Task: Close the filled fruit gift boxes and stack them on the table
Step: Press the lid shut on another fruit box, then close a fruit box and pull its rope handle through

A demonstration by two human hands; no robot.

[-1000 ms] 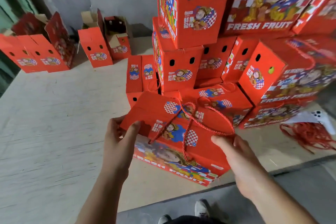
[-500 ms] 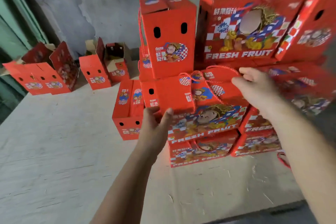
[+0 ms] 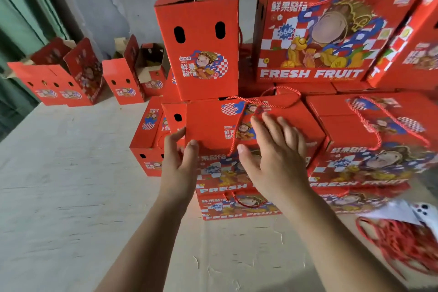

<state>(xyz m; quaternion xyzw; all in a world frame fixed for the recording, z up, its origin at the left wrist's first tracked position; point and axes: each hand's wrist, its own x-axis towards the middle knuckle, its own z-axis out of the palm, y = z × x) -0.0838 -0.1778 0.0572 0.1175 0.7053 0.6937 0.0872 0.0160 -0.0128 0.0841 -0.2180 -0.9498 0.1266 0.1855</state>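
A closed box (image 3: 256, 123) sits atop another (image 3: 239, 206) on the surface (image 3: 71, 197); open boxes (image 3: 123, 78) stand far left, a rope pile (image 3: 400, 244) lies right

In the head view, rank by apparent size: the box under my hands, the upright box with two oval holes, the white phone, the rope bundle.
1. Box under the hands and upright box: too alike, and at different distances, to rank.
2. Rope bundle, cut off by the frame.
3. White phone, partly hidden.
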